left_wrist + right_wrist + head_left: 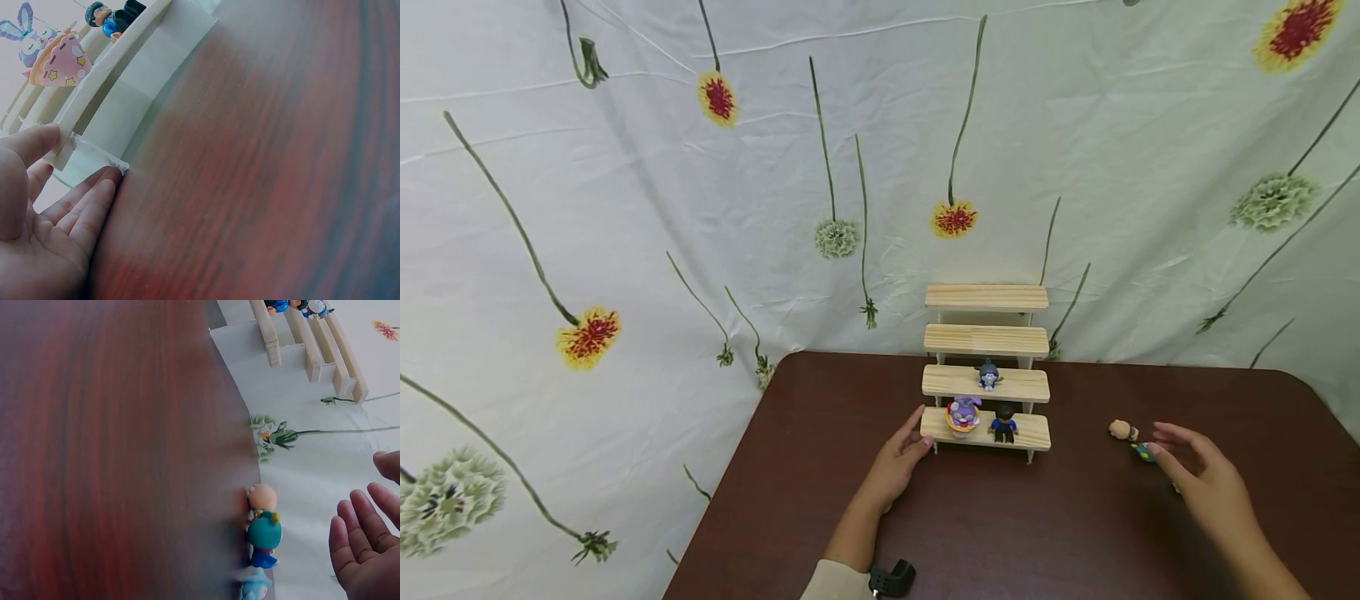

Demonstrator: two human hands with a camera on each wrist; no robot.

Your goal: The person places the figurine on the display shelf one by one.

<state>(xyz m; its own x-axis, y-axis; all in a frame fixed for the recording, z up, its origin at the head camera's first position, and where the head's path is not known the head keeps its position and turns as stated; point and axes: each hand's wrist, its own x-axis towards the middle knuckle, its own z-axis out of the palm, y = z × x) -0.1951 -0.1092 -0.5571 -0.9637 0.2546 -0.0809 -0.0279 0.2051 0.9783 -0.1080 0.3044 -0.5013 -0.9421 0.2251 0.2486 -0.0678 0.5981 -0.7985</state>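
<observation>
A stepped wooden display stand (987, 297) with clear supports rises near the table's back edge. My left hand (898, 463) grips the left end of its bottom step between thumb and forefinger; in the left wrist view the other fingers lie against the clear support. On that step are a purple rabbit figure in a pink cup (61, 65) and a black-haired toy figure (1003, 423). One step higher stands a small purple-grey figure (988, 376). My right hand (1213, 483), fingers spread and holding nothing, hovers beside a peach-headed figure (1121, 430) and a teal-headed figure (264, 531).
A pale blue toy figure (255, 586) lies in line with the other loose toys at the right. Behind the dark wooden table (1000, 533) hangs a white flower-print cloth (760, 183). A black band (892, 577) circles the left wrist.
</observation>
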